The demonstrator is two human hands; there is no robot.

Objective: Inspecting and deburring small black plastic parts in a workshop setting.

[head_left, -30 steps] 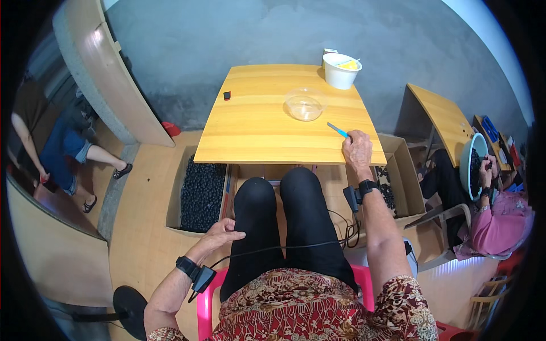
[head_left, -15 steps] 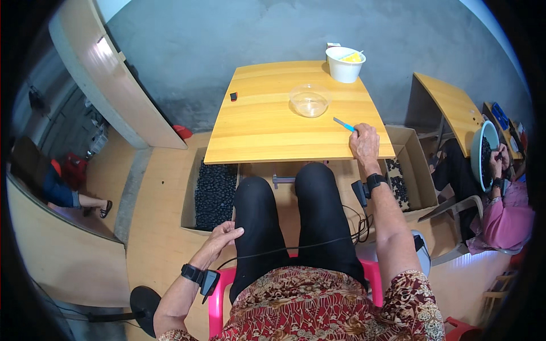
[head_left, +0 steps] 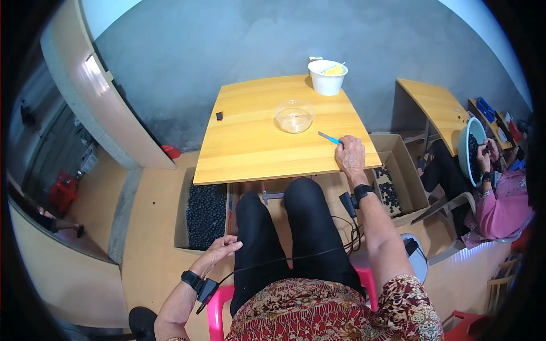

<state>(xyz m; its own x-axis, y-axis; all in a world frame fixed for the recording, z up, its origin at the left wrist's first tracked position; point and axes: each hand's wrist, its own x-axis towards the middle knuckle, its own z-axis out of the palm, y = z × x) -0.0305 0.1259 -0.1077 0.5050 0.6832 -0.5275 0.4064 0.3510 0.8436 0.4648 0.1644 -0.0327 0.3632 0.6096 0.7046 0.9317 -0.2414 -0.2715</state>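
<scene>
My right hand (head_left: pixel 351 156) lies on the wooden table (head_left: pixel 250 153) near its right front corner. Its fingers are closed on a utility knife (head_left: pixel 330 138) with a blue handle, and the grey blade points away to the left. Beyond the knife stands a clear plastic bowl (head_left: pixel 294 117) with nothing visible inside. Against my left thigh rests my left hand (head_left: pixel 219 251), fingers loosely stretched and holding nothing. A cardboard box full of small dark pieces (head_left: pixel 206 216) is on the floor just past that hand.
A white tub (head_left: pixel 327 79) with something yellow in it stands at the table's back right. A small black and red object (head_left: pixel 219 116) lies at the left. Another cardboard box (head_left: pixel 406 170) holds scattered dark pieces. At right, a person in pink (head_left: pixel 500 204) handles a pale green basin (head_left: pixel 472 153).
The view has shifted, so the table appears lower and farther left. Both my hands keep their places. At the far left, the person beyond the doorway has moved mostly out of sight.
</scene>
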